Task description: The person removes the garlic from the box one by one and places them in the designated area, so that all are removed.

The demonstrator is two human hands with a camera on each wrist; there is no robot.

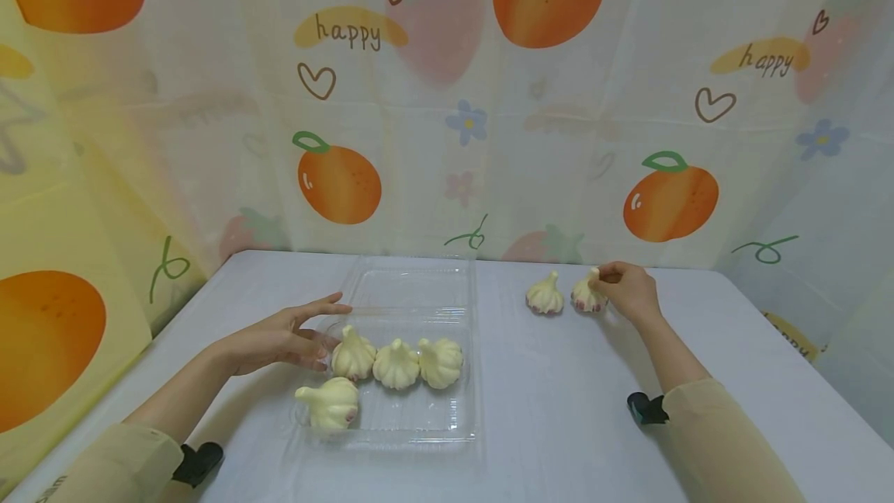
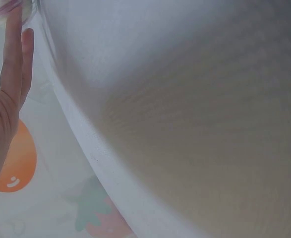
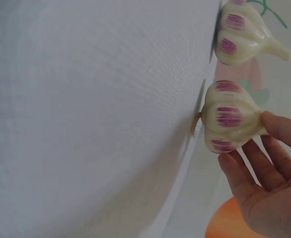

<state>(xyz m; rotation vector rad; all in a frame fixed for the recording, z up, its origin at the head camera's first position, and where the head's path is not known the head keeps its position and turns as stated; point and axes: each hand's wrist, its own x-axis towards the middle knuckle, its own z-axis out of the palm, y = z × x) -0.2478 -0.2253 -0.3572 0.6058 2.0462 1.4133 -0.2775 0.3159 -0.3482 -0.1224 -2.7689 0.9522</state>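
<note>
My right hand pinches the stem of a garlic bulb with thumb and fingers at the back right of the table; I cannot tell whether its root end touches the cloth. Beside it, to the left, stands another garlic bulb, stem up. My left hand lies at the left edge of a clear plastic box, its fingers stretched out along the rim. Inside are three bulbs in a row, such as the middle bulb, and a tilted bulb at the front left corner.
The box's clear lid lies folded back behind it on the white table. A fruit-printed curtain hangs at the table's back edge. Each forearm wears a black strap, such as the strap on the left.
</note>
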